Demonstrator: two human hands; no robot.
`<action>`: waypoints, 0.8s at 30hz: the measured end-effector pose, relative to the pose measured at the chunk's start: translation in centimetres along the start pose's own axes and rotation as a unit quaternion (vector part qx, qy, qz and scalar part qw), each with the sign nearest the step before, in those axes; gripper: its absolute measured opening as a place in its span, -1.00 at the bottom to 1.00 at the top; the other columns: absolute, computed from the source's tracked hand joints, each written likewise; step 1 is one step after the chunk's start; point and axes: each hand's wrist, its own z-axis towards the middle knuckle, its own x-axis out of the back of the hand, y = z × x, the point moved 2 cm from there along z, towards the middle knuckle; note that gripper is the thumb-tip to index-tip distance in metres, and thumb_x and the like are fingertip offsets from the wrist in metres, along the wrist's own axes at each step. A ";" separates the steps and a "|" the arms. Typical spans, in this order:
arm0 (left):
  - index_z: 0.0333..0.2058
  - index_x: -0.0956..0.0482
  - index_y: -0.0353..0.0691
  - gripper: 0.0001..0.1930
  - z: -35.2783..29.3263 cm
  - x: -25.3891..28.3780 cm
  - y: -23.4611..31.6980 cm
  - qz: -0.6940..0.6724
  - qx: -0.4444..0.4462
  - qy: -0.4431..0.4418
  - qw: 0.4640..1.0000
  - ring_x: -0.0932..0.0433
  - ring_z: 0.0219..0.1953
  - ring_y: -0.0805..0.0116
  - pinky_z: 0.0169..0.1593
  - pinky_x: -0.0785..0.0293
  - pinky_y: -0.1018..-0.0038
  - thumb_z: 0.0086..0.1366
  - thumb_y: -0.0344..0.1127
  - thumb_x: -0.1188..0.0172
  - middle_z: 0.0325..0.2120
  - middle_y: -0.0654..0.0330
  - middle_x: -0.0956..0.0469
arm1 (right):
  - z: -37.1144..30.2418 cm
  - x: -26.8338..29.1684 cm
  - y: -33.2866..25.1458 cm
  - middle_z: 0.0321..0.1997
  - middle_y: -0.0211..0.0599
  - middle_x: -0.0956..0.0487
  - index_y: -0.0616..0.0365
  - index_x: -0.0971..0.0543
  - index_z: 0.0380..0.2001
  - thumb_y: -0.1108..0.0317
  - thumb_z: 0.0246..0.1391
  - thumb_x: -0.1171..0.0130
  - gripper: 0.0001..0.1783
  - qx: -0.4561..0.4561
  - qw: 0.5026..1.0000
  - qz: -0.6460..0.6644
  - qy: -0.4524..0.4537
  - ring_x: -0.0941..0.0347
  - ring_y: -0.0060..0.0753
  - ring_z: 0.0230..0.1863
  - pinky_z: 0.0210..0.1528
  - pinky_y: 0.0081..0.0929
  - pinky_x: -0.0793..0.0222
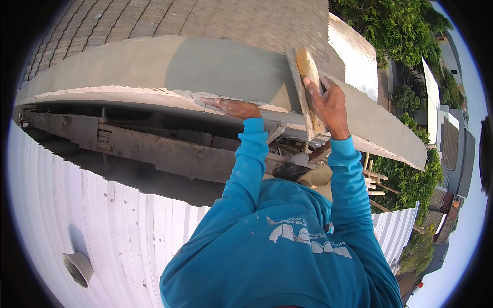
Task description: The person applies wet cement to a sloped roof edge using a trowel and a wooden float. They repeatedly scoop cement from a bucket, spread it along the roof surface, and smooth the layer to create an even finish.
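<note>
My right hand [333, 110] is closed around the wooden handle of a plastering float [295, 77]. The long, narrow board of the float stands crosswise over a raised cement ledge [118, 72]. A darker, wet-looking patch of mortar [221, 66] covers the ledge's middle, just left of the float. My left hand [236, 108] lies along the ledge's near edge with its fingers stretched out to the left, touching the pale, rough rim; nothing shows in it. Mortar smears whiten its fingers.
Roof tiles [154, 20] slope beyond the ledge. Below it run a dark gap and weathered boards [169, 149]. At lower left, a bucket [79, 269] lies on a corrugated metal roof [123, 236]. Bamboo poles [377, 174] and trees [390, 31] stand to the right.
</note>
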 end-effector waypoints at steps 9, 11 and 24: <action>0.36 0.09 -0.42 -0.37 -1.9 3.3 1.8 -0.022 0.024 -0.022 0.999 -0.11 0.36 -0.08 0.41 -0.11 0.22 0.49 -0.13 0.21 0.36 -0.18 -0.01 | 2.0 -8.0 -13.6 -0.35 0.17 -0.57 0.42 -0.57 -0.28 -0.01 0.12 -0.19 -0.46 0.088 0.995 0.026 -0.036 -0.53 0.16 -0.25 -0.20 -0.07 -0.41; 0.36 0.09 -0.42 -0.37 -2.7 4.3 1.9 -0.030 0.029 -0.031 0.999 -0.10 0.36 -0.08 0.41 -0.09 0.22 0.49 -0.13 0.21 0.36 -0.19 -0.01 | 2.2 -9.6 -15.5 -0.32 0.14 -0.58 0.40 -0.57 -0.29 -0.01 0.13 -0.19 -0.47 0.121 0.991 0.023 -0.042 -0.53 0.14 -0.23 -0.17 -0.07 -0.41; 0.36 0.09 -0.45 -0.36 -5.8 7.9 1.1 -0.042 0.050 -0.041 0.997 -0.02 0.40 -0.08 0.44 0.00 0.22 0.49 -0.14 0.22 0.36 -0.22 0.02 | -7.3 -10.3 -26.4 -0.36 0.09 -0.59 0.37 -0.60 -0.25 -0.05 0.22 -0.11 -0.45 0.203 0.873 0.286 -0.339 -0.50 -0.01 -0.32 -0.17 -0.18 -0.38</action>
